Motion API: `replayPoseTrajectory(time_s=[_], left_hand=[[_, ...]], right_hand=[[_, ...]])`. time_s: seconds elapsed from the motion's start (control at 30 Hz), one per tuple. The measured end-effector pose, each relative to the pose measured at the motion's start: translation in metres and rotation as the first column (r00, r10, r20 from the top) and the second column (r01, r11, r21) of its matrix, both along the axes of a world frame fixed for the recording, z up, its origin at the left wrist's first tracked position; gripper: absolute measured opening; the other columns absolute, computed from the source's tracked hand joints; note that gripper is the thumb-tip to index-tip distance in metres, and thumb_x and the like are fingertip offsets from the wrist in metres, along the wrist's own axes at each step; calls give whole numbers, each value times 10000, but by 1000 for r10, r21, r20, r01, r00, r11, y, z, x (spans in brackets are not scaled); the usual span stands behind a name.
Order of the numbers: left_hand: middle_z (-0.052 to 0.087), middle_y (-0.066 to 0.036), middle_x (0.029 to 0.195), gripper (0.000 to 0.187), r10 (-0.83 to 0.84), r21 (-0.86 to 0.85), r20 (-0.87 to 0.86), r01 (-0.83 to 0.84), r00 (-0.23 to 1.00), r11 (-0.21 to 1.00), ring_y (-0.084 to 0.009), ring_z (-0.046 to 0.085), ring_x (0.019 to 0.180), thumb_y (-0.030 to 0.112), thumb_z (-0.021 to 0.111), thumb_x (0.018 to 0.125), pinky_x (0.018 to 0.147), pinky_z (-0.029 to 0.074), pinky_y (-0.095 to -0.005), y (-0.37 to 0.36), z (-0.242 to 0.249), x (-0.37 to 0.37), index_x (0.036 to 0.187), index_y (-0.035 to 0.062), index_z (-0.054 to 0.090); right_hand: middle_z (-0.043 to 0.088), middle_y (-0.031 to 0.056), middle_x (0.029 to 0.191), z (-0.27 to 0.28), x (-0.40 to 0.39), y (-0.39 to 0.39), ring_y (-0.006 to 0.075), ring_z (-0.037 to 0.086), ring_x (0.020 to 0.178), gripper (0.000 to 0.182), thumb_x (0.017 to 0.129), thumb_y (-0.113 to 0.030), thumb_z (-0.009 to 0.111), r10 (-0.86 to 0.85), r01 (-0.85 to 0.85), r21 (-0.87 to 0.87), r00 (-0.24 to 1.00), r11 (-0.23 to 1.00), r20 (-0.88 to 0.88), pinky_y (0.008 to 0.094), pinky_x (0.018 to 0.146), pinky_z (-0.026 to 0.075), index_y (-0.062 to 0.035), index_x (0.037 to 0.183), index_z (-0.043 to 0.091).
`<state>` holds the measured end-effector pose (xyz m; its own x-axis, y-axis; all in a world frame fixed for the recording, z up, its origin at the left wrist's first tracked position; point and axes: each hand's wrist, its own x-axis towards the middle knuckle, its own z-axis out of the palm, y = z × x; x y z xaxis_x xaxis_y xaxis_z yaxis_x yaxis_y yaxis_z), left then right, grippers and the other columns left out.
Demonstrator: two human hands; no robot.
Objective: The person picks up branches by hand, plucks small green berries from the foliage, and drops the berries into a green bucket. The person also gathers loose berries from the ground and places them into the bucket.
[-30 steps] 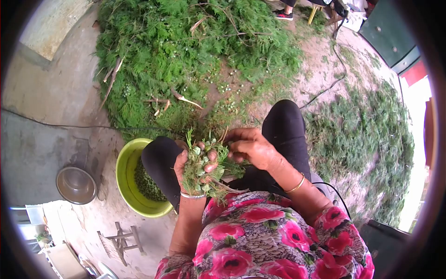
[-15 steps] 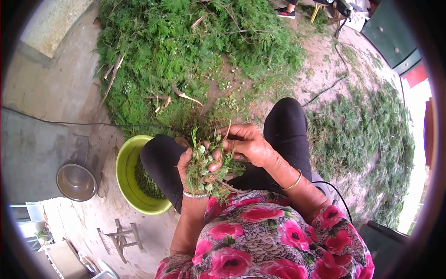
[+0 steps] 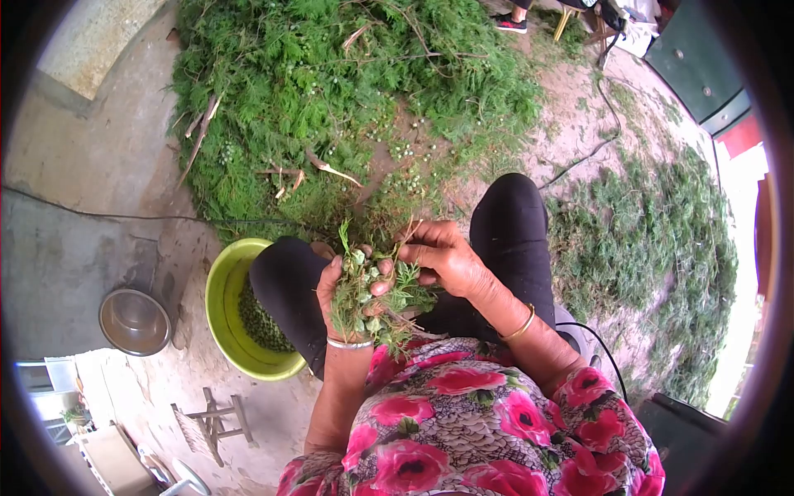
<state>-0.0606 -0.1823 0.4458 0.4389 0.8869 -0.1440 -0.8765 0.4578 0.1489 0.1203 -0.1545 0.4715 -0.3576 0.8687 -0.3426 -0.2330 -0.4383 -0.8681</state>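
My left hand (image 3: pixel 341 299) grips a bunch of green sprigs (image 3: pixel 364 293) with small green pods, held over my lap between my knees in black trousers. My right hand (image 3: pixel 442 258) pinches the top of the same bunch from the right, fingertips among the twigs. A yellow-green basin (image 3: pixel 222 331) stands on the ground just left of my left knee, with a layer of picked green pods (image 3: pixel 258 322) inside. Both wrists carry bangles.
A big heap of cut green branches (image 3: pixel 331 91) lies ahead. More greenery (image 3: pixel 645 240) spreads on the right. A metal bowl (image 3: pixel 132 321) sits at left, a small wooden stool (image 3: pixel 211 422) below it. A cable (image 3: pixel 99 217) crosses the concrete. Another person's shoe (image 3: pixel 513 23) shows at top.
My right hand has shifted slightly along the top of the bunch, plucking at it. My left hand keeps its hold; the view has barely moved.
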Motion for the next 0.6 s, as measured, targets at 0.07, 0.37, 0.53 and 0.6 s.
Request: replayPoseTrajectory(time_s=[0.07, 0.37, 0.53, 0.6], left_hand=[[514, -212, 950, 424, -12, -24, -2, 12, 1000, 1000, -232, 528, 697, 349, 461, 896, 426, 438, -244, -1, 2, 0, 1126, -1, 528], [489, -192, 941, 403, -17, 103, 81, 8, 997, 995, -214, 491, 702, 355, 483, 879, 433, 420, -224, 4, -1, -13, 1091, 19, 554], [481, -199, 981, 411, -41, 112, 91, 31, 995, 993, -213, 487, 738, 353, 473, 889, 441, 424, -231, 4, -12, -10, 1114, 19, 548], [480, -201, 992, 409, -37, 90, 70, 30, 997, 996, -215, 486, 746, 348, 472, 891, 445, 425, -234, 5, -13, -9, 1119, 16, 545]], right_hand=[[551, 11, 678, -1, 3, 3, 62, 487, 551, 111, 840, -111, 603, 2, -4, -32, 999, 999, -48, 197, 436, 362, -5, 872, 594], [590, 145, 774, -30, 30, 13, 149, 521, 575, 162, 828, -29, 521, -289, 210, -254, 898, 944, -331, 227, 435, 377, 20, 983, 528], [585, 159, 783, -14, 28, 8, 164, 525, 582, 119, 838, -31, 507, -264, 174, -242, 870, 955, -417, 242, 445, 384, 22, 944, 516], [585, 152, 782, -9, 25, 6, 170, 533, 594, 103, 841, -37, 507, -292, 208, -240, 866, 948, -405, 248, 449, 387, 19, 927, 519]])
